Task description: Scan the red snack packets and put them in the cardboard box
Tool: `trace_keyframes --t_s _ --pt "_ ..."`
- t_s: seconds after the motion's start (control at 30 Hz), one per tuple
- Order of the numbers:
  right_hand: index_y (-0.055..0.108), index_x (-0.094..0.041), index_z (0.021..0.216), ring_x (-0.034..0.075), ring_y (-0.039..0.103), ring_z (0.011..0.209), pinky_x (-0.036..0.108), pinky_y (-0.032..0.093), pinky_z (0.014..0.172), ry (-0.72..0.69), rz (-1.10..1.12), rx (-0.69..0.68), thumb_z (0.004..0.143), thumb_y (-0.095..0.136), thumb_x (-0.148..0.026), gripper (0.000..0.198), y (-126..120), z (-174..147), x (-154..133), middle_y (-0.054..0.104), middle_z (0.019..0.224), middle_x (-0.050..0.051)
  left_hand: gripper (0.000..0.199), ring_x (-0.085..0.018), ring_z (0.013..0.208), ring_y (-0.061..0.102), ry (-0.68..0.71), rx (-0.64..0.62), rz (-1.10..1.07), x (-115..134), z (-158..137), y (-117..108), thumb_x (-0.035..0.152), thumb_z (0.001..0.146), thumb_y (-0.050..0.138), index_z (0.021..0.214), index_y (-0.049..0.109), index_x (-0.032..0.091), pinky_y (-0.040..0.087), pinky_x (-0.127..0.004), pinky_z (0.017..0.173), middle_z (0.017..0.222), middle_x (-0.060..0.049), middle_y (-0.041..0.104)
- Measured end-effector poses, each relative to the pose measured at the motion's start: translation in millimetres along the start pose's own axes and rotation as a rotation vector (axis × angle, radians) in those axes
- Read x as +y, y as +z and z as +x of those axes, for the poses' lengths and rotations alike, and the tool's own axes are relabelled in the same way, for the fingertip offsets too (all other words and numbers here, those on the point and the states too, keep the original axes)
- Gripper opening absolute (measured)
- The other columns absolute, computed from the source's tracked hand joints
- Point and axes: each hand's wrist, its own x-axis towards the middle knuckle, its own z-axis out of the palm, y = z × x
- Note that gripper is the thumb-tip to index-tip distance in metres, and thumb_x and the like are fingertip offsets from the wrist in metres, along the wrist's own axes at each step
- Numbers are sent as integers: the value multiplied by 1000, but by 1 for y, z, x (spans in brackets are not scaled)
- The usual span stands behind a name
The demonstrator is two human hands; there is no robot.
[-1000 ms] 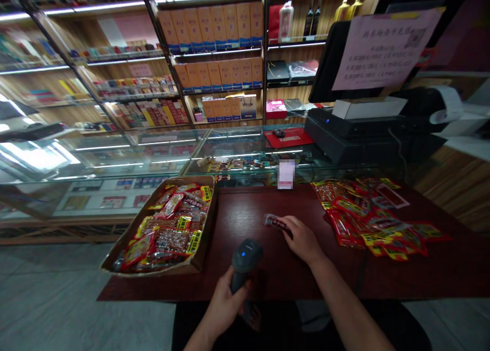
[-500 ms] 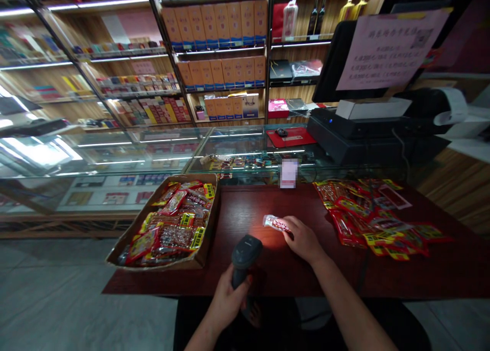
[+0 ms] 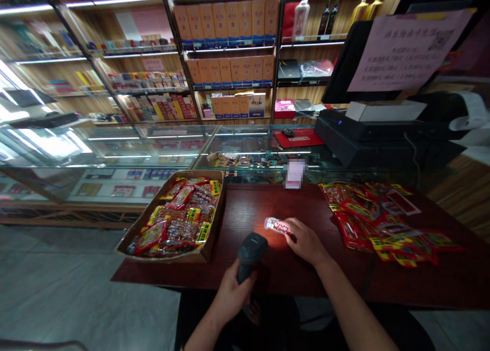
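My left hand [image 3: 234,288] is wrapped round the handle of a dark grey barcode scanner [image 3: 252,248], whose head points forward and to the right. Its light falls on a small snack packet [image 3: 278,225] with a clear end, which my right hand [image 3: 305,241] grips just above the dark red table [image 3: 245,203]. On the left stands an open cardboard box [image 3: 121,249] filled with snack packets [image 3: 187,215] in red, yellow and clear wrapping. To the right of my right hand, a loose pile of similar packets [image 3: 377,218] is spread on the table.
A glass display counter [image 3: 153,145] runs behind the table. On it are a red mat [image 3: 312,136] with a mouse [image 3: 288,132], and a monitor [image 3: 346,60] with a paper notice [image 3: 406,49]. Shelves with orange boxes [image 3: 227,24] and bottles [image 3: 328,18] line the wall.
The whole view has shifted slightly, with most things now further right. Both hands keep their holds; the scanner sits a little closer to the packet, which is turned slightly more lengthwise.
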Motion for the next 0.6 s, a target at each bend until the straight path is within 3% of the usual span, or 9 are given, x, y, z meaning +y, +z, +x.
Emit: trace_keyframes --t_s 0.2,0.37,0.47,0.6 --pt "66 -31 136 21 69 117 38 56 106 13 158 -26 93 56 -14 48 -2 -2 -3 71 127 4 37 -8 39 42 -10 -21 4 4 1 0 47 89 71 107 61 16 35 -17 40 53 12 47" --pt "70 -25 134 25 69 119 42 55 107 186 368 113 92 62 -27 42 2 24 -8 71 130 10 44 -8 38 43 -45 -42 -22 13 -1 2 43 88 71 119 59 15 36 -18 38 53 12 49" --pt "72 -23 131 26 70 117 44 54 107 186 550 26 84 71 -26 47 5 72 -39 73 129 10 46 -9 37 42 -48 -36 -42 17 -1 3 42 87 71 121 58 14 36 -18 38 51 13 48" --pt "71 -21 132 22 74 107 39 57 100 32 742 -281 79 79 -23 53 20 147 -124 77 127 7 43 -9 37 42 -39 -17 -55 15 0 3 43 85 71 114 58 15 37 -19 38 49 13 48"
